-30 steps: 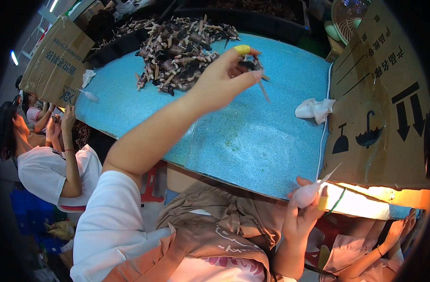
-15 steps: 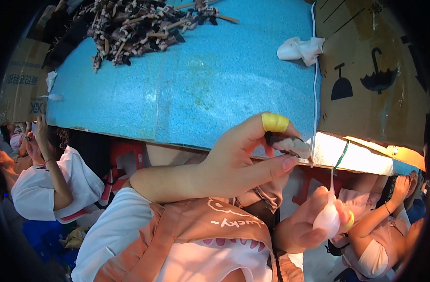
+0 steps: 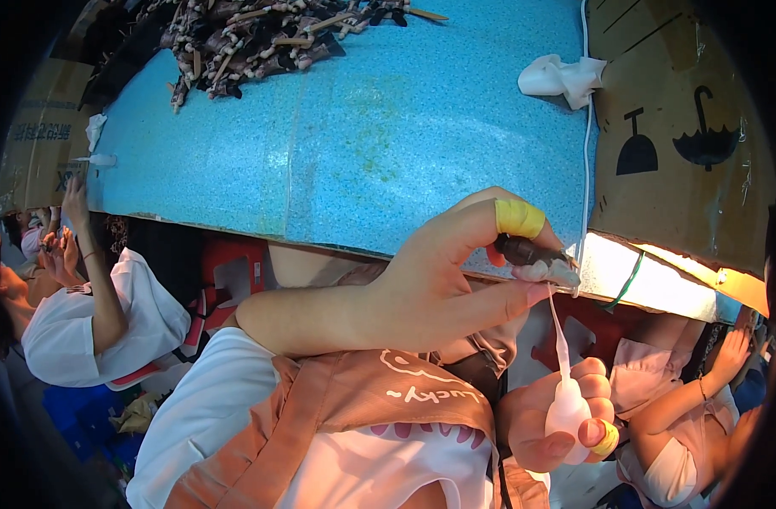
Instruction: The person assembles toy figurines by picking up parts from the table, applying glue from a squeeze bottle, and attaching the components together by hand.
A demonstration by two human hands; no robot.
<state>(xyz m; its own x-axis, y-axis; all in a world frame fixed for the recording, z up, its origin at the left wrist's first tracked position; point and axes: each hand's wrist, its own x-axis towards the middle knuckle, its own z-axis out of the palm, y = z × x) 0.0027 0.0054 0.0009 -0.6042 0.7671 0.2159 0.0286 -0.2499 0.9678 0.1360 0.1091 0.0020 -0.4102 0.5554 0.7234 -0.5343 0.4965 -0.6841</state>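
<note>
By the table (image 3: 439,153), the left hand (image 3: 443,288) pinches a dark-and-whitish piece (image 3: 532,253), the right hand (image 3: 528,420) grips a bottle (image 3: 566,413); tissue (image 3: 561,79) atop the table.

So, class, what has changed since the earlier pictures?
The left hand drew back from the dark, pale-flecked heap toward the person, holding a small dark-and-pale piece. The right hand swung its teardrop-shaped white squeeze bottle leftward, nozzle to it. Neither let go; the crumpled white tissue stayed put.
</note>
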